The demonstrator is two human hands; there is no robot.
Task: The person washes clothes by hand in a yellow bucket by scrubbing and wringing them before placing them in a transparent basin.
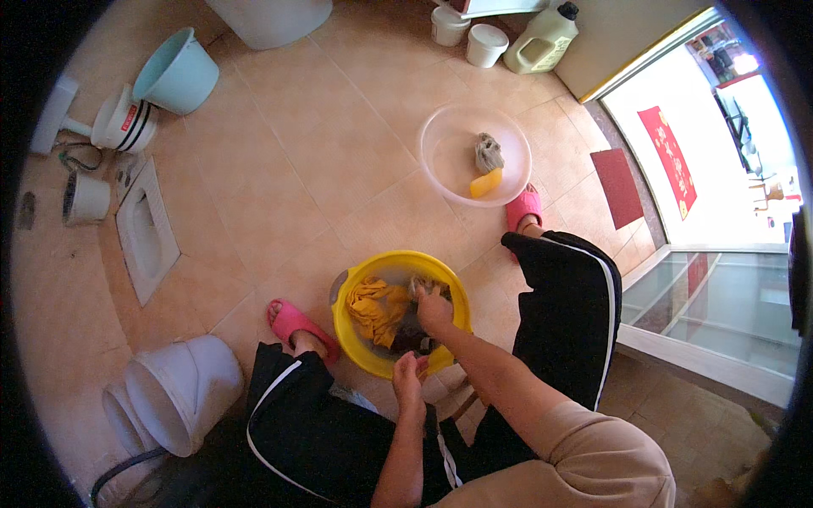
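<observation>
A yellow plastic basin stands on the tiled floor between my feet. In it lie a wet mustard-yellow cloth and a dark cloth in water. My right hand reaches into the basin at a light brown patterned cloth; whether the fingers close on it is not clear. My left hand is at the basin's near rim, beside the dark cloth, its fingers bent and partly hidden. Farther off, a translucent pink basin holds a crumpled grey cloth and a yellow-orange block.
A squat toilet is set in the floor at left. White buckets, a pale blue bucket and a striped white one line the left side. A large jug and white tubs stand far back; a glass-paned door is at right.
</observation>
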